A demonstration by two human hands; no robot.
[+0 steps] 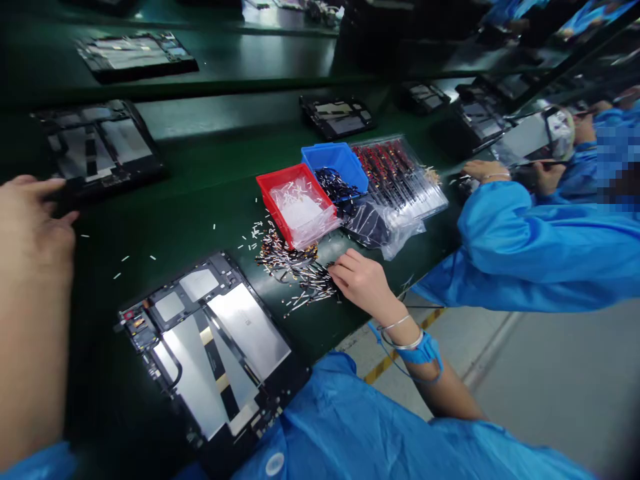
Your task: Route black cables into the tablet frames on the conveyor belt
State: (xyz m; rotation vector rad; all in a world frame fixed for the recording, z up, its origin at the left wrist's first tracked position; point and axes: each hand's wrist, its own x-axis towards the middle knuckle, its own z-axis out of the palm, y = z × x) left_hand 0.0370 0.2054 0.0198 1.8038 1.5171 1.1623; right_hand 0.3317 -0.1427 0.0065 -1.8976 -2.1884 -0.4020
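Note:
At the left edge, my left hand [37,227] has its fingers closed around the near corner of an opened tablet [127,140] that shows silver battery panels. My right hand [363,280] is pinched at the right side of a pile of small black-and-white cables [307,283]; whatever sits between its fingertips is too small to make out. Directly in front of me another opened tablet [245,327] lies at an angle, its pale batteries and black flex strip exposed. Neither hand touches this one.
Behind the cables stand a red bin [267,200] of white slips and a blue bin [327,152] of black parts. A clear tray [400,173] of red-and-black pieces lies beside them. More tablets [337,117] line the bench. A co-worker's blue sleeve [545,247] reaches in from the right.

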